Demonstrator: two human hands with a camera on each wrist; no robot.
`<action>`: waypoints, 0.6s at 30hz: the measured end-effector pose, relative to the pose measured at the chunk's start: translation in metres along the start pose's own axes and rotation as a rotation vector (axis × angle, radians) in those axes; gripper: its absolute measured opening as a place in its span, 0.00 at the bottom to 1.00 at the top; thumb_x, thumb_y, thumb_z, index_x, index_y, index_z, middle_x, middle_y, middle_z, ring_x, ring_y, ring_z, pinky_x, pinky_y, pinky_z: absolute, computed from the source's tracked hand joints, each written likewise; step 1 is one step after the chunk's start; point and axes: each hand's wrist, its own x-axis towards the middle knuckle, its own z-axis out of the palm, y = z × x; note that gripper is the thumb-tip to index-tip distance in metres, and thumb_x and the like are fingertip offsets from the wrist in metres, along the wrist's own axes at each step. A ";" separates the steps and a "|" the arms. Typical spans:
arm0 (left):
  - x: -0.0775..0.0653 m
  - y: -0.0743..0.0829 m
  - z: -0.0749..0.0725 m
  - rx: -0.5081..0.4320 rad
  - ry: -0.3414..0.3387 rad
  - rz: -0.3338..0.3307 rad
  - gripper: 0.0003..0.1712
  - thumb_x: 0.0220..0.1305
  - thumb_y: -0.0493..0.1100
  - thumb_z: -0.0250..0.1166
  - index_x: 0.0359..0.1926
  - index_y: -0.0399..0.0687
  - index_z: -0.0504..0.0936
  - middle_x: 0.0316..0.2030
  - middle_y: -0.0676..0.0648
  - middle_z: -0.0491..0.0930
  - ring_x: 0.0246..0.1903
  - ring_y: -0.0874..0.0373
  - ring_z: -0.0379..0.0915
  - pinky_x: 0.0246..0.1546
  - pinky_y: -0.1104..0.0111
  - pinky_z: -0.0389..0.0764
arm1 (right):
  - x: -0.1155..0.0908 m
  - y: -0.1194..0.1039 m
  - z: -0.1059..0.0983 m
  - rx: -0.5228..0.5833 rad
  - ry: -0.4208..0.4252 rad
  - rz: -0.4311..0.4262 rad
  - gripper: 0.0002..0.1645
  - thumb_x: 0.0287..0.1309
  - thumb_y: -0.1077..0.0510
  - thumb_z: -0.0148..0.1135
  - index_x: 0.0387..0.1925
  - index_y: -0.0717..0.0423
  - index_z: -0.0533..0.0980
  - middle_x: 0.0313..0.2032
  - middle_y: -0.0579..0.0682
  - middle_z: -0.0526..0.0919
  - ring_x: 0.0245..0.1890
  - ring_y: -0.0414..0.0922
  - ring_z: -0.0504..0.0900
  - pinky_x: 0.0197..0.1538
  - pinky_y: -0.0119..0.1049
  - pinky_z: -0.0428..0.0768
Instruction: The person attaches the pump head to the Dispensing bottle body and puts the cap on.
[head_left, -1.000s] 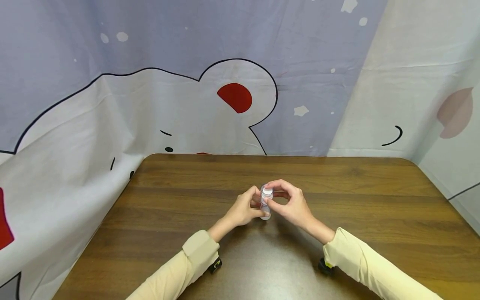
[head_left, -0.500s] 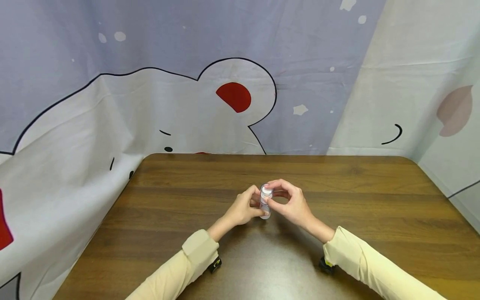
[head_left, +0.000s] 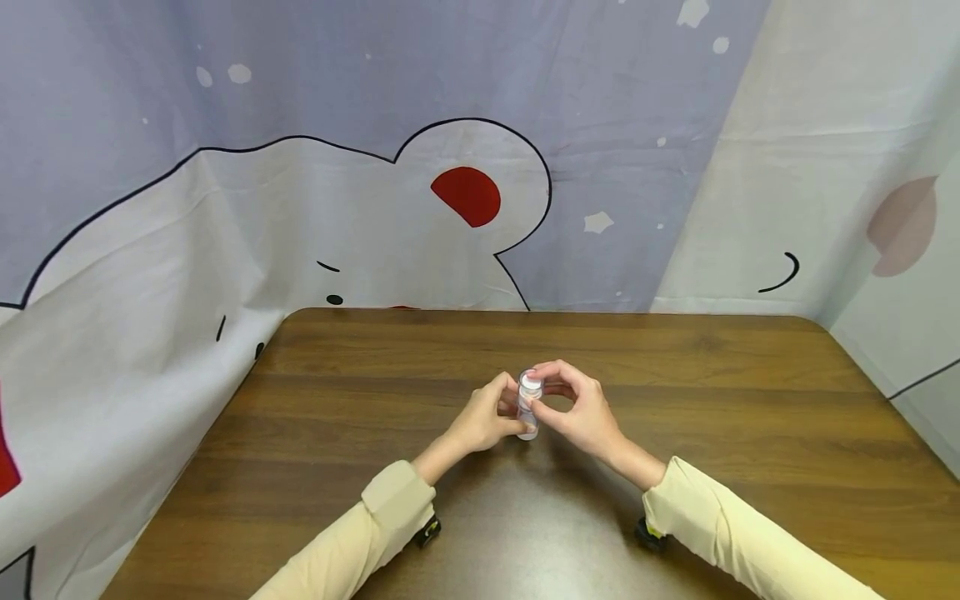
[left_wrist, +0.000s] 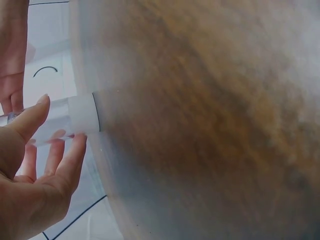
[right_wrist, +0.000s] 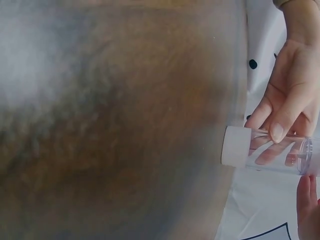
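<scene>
Over the middle of the table, both hands hold a small clear plastic container, a round cylinder standing upright with whitish parts at top and bottom. My left hand grips its lower section, thumb on the near side and fingers behind. Higher up, my right hand pinches the upper section between thumb and fingers. In the right wrist view the transparent wall shows left-hand fingers through it, and a broad white cap-like end closes the bottom. The left wrist view shows that white end close to the tabletop.
A brown wood-grain table with rounded far corners lies under both arms. Behind it and along the sides hangs a printed curtain reaching the table's edge. Dark wrist-worn devices show at the left cuff and right cuff.
</scene>
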 end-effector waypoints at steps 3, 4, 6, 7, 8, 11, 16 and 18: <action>-0.001 0.001 0.001 0.012 0.008 0.003 0.22 0.52 0.30 0.71 0.44 0.37 0.69 0.44 0.35 0.82 0.44 0.44 0.82 0.44 0.67 0.85 | 0.000 -0.008 0.000 -0.053 -0.004 -0.022 0.16 0.46 0.75 0.68 0.40 0.70 0.75 0.44 0.63 0.82 0.39 0.47 0.83 0.44 0.45 0.85; -0.001 0.002 0.001 0.016 0.015 0.000 0.22 0.52 0.31 0.71 0.44 0.37 0.69 0.44 0.35 0.82 0.44 0.45 0.82 0.44 0.68 0.85 | 0.001 -0.009 0.000 -0.071 -0.004 -0.035 0.17 0.46 0.75 0.68 0.40 0.70 0.75 0.43 0.63 0.82 0.38 0.48 0.83 0.44 0.47 0.85; -0.001 0.002 0.002 0.029 0.031 0.013 0.22 0.51 0.31 0.72 0.43 0.36 0.69 0.43 0.35 0.83 0.43 0.45 0.82 0.42 0.69 0.84 | 0.002 -0.010 0.000 -0.091 -0.009 -0.052 0.17 0.46 0.75 0.68 0.41 0.70 0.74 0.42 0.62 0.82 0.38 0.49 0.83 0.43 0.48 0.85; -0.001 0.002 0.002 0.033 0.038 0.019 0.22 0.51 0.31 0.72 0.43 0.36 0.69 0.43 0.35 0.83 0.43 0.45 0.82 0.42 0.70 0.84 | 0.002 -0.009 -0.001 -0.098 -0.013 -0.060 0.18 0.46 0.75 0.68 0.41 0.70 0.74 0.41 0.62 0.82 0.38 0.49 0.83 0.43 0.48 0.85; -0.001 0.002 0.002 0.038 0.046 0.024 0.22 0.51 0.31 0.72 0.42 0.36 0.69 0.43 0.35 0.83 0.43 0.45 0.83 0.41 0.71 0.84 | 0.002 -0.008 -0.001 -0.102 -0.019 -0.067 0.18 0.46 0.75 0.68 0.42 0.70 0.74 0.41 0.62 0.82 0.37 0.50 0.83 0.43 0.48 0.85; -0.001 0.003 0.003 0.041 0.054 0.034 0.22 0.51 0.30 0.72 0.42 0.36 0.69 0.44 0.35 0.82 0.43 0.45 0.82 0.41 0.71 0.84 | 0.004 0.005 -0.003 -0.103 -0.039 -0.078 0.20 0.46 0.75 0.68 0.44 0.69 0.74 0.40 0.61 0.83 0.38 0.51 0.84 0.43 0.48 0.85; -0.002 0.004 0.002 0.064 0.055 0.037 0.22 0.51 0.31 0.72 0.43 0.37 0.69 0.43 0.36 0.83 0.42 0.46 0.83 0.41 0.66 0.85 | 0.003 0.026 -0.005 -0.106 -0.071 -0.111 0.23 0.47 0.71 0.70 0.47 0.64 0.74 0.41 0.58 0.83 0.38 0.50 0.84 0.43 0.45 0.85; -0.002 0.004 0.001 0.082 0.048 0.040 0.23 0.51 0.32 0.73 0.43 0.37 0.69 0.42 0.36 0.84 0.41 0.47 0.83 0.41 0.66 0.85 | 0.003 0.028 -0.006 -0.109 -0.081 -0.125 0.22 0.48 0.69 0.71 0.47 0.62 0.75 0.41 0.56 0.83 0.38 0.49 0.85 0.42 0.42 0.86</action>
